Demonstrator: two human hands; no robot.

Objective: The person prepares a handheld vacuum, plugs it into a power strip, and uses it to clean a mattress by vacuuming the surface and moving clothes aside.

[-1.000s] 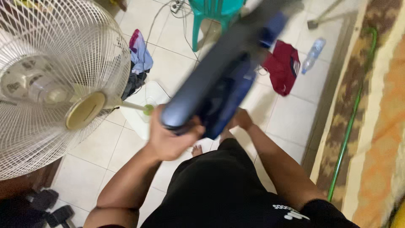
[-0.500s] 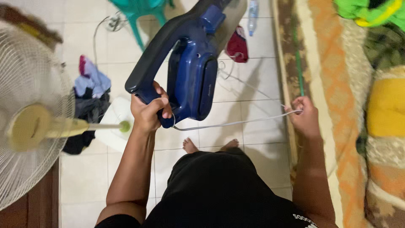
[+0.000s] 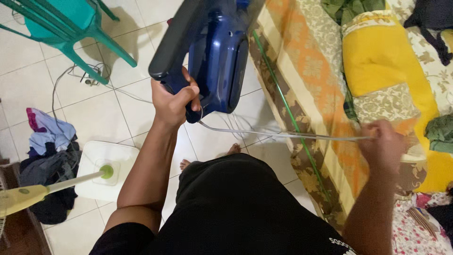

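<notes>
My left hand grips the handle of a dark blue handheld vacuum cleaner, held up in front of my chest. A thin grey power cord runs from the vacuum's rear straight across to my right hand, which is closed on it and stretched out over the mattress. The right hand is blurred. My bare feet show on the white floor tiles below the vacuum.
A patterned mattress with a yellow pillow lies at right, a green rod along its edge. A green plastic chair stands top left. A standing fan's white base and a clothes pile sit at left.
My right hand has pulled the cord farther out to the right, over the mattress. The view has swung right, so the fan head has left the frame. The left hand still holds the vacuum.
</notes>
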